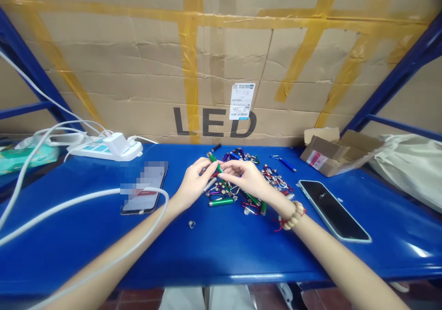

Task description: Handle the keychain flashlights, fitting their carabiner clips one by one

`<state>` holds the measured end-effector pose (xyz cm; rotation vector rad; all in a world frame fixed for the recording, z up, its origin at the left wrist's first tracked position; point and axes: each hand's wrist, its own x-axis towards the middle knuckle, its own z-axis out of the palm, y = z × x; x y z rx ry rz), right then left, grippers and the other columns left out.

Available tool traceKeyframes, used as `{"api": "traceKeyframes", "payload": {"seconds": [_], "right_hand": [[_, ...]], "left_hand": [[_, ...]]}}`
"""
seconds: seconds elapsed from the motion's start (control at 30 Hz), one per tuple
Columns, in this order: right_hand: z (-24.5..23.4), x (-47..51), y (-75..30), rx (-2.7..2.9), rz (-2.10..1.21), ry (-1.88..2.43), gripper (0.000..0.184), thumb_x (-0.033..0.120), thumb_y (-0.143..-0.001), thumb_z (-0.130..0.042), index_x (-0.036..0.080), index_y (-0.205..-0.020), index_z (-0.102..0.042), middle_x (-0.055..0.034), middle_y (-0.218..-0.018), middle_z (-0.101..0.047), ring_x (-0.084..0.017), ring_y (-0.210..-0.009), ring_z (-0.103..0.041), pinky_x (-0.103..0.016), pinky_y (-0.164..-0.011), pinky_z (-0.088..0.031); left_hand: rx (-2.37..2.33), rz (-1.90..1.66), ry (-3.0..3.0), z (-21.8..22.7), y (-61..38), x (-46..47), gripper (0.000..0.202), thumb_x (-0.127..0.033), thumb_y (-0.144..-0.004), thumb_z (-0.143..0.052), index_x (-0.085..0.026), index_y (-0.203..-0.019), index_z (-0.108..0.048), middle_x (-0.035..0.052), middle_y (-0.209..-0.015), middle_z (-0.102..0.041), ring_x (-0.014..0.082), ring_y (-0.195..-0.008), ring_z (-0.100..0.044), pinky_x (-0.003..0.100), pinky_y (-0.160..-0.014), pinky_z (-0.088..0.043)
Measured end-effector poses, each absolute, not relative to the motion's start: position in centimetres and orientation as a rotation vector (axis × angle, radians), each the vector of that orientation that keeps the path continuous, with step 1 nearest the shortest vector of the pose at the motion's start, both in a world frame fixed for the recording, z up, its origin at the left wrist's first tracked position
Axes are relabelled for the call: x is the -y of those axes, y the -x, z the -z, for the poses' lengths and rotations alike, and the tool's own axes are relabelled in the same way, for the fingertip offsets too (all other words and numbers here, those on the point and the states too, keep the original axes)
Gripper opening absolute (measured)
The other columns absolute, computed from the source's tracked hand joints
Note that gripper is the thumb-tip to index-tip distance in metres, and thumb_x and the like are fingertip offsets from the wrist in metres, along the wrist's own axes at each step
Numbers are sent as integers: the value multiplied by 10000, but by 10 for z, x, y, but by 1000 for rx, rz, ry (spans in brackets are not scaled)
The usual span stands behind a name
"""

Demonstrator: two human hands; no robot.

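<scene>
Between my two hands is a small green metal tube (214, 161), like a mini flashlight body, held tilted above the pile. My left hand (196, 181) grips it with thumb and fingers from the left. On the other side, the fingertips of my right hand (247, 176) pinch its lower end. Below and behind them lies a heap of small coloured metal tubes, carabiner clips and silver caps. A green tube (221, 202) lies at the heap's front edge, near a red carabiner (250, 207). To the right rests a blue tube (287, 164) with a clip.
Two phones lie on the blue table, one at left (147, 190) under a white cable (103, 194), one at right (333, 211). A power strip (103, 149) stands back left, an open small carton (336, 155) back right. A small metal piece (191, 225) lies in front. A large cardboard box (145, 79) walls the back.
</scene>
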<state>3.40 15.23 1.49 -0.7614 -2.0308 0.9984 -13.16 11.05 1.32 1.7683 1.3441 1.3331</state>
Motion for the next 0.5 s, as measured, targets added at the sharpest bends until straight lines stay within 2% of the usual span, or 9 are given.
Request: {"api": "traceKeyframes", "payload": {"seconds": [0.1,0.2,0.37,0.5], "right_hand": [[-12,-155,-35,2061,-998,795,325,391,-698,-693,141,-906,-675,7,-626,-624,-101,-532,-549,-225,-501,-469],[-16,-156,-37,2109,-884,838,273,385,-734,-660,148,-866,-688,11,-607,-599,-96,-530,-519,-218,-485,-438],[-21,-155,-39,2163,-807,809,206,332,-769,-635,160,-859,-701,-31,-765,-668,-120,-660,-580,-222,-555,-460],[-21,-152,-37,2126,-863,795,233,342,-806,-595,166,-917,-701,-50,-869,-701,-134,-726,-614,-248,-635,-490]], "left_hand": [[-1272,-1390,-1679,-15,132,-108,308,-391,-842,-509,-162,-964,-674,71,-1024,-645,201,-971,-596,280,-839,-458],[-1284,-1424,-1700,-19,133,-105,277,-371,-825,-541,-162,-948,-676,75,-1004,-643,206,-954,-595,277,-795,-468],[-1309,-1525,-1689,-24,134,-101,258,-381,-870,-476,-170,-931,-611,49,-943,-629,165,-891,-593,252,-745,-462],[-1156,-1544,-1483,-26,132,-102,229,-391,-885,-443,-177,-884,-525,28,-847,-626,136,-790,-602,258,-713,-471]]}}
